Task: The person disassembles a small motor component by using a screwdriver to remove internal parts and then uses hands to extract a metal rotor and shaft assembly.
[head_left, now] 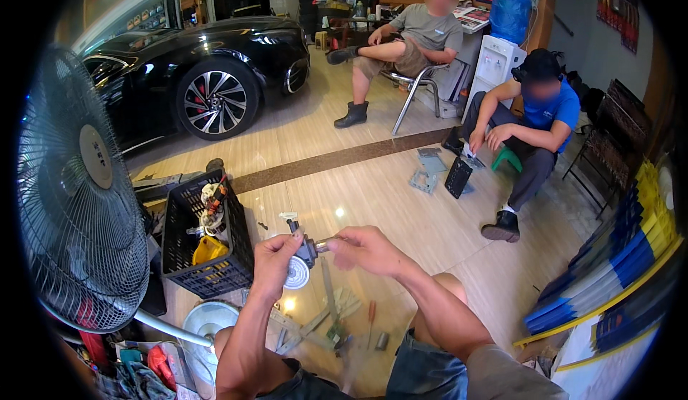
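Between my hands, above the floor, is a dark grey mechanical part (307, 252) with a black stub on top; its exact kind is unclear. A pale ribbed disc (297, 272) sits at its lower side, below my left fingers. My left hand (274, 260) is closed around the part's left side, thumb on top. From the right, my right hand (364, 249) pinches a short shiny metal cylinder (322, 245) that meets the part's right side. The fingertips of the right hand are slightly blurred.
A black plastic crate (204, 274) with parts stands left, beside a large fan (89, 185). Below my hands lie metal strips (304, 332), a red-handled screwdriver (372, 315) and a small metal cylinder (383, 340). A seated co-worker (541, 124) handles metal plates; another person (423, 34) sits behind. A black car (208, 70) stands far left.
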The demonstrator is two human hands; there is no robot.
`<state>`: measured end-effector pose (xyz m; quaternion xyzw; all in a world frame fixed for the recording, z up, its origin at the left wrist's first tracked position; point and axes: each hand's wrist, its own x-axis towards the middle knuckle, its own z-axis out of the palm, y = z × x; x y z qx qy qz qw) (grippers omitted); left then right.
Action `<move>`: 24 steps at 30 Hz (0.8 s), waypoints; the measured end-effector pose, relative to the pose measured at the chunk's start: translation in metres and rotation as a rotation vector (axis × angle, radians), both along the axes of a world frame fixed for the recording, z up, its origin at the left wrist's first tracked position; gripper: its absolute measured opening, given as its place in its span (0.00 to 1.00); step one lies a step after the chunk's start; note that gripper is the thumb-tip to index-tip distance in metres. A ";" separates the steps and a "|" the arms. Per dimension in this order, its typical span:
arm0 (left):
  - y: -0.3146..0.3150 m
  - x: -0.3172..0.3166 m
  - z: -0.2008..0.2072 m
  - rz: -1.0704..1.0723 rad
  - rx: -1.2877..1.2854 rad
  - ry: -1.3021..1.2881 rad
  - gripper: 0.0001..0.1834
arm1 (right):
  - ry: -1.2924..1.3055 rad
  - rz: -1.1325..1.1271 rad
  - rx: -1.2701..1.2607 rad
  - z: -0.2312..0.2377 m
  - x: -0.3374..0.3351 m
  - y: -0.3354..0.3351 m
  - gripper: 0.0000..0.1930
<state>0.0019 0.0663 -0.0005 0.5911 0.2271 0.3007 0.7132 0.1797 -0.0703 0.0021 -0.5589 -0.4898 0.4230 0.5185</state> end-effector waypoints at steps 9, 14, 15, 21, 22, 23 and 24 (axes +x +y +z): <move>0.003 -0.004 0.000 0.015 -0.002 0.013 0.17 | 0.055 -0.014 0.060 0.002 -0.007 0.003 0.19; 0.004 -0.006 -0.003 0.004 -0.002 -0.011 0.16 | 0.068 0.011 0.016 -0.002 -0.010 0.006 0.19; 0.004 -0.006 -0.002 0.005 -0.008 -0.012 0.16 | 0.084 -0.025 0.074 -0.001 -0.015 0.005 0.15; 0.002 -0.005 0.001 -0.017 -0.012 -0.005 0.16 | 0.056 -0.032 0.091 -0.008 -0.011 0.009 0.16; 0.003 -0.005 0.002 -0.025 -0.011 -0.005 0.16 | 0.021 -0.004 0.008 -0.009 -0.008 0.010 0.17; 0.003 -0.005 0.002 -0.023 -0.011 -0.007 0.16 | 0.020 -0.002 0.009 -0.008 -0.008 0.010 0.17; 0.002 -0.004 0.003 -0.017 -0.005 0.008 0.16 | 0.005 -0.021 -0.043 -0.007 -0.008 0.011 0.17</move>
